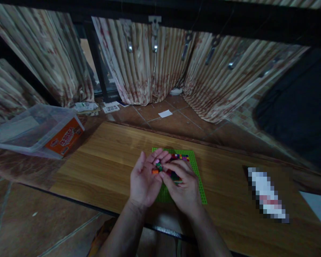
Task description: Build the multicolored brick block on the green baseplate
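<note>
A green studded baseplate (196, 171) lies on a low wooden table (101, 167), with a row of small coloured bricks (180, 157) fixed along its far edge. My left hand (144, 178) is cupped palm up over the plate's left side and holds several small loose bricks (157, 167), orange, green and pink among them. My right hand (183, 185) rests over the plate's middle. Its fingertips are pinched at the bricks in my left palm. Part of the plate is hidden under both hands.
A clear plastic tub (34, 130) with an orange label lies tilted at the table's left end. A blurred white object (267, 196) sits on the right of the table. Striped curtains (139, 60) hang behind, with papers (111, 107) on the tiled floor.
</note>
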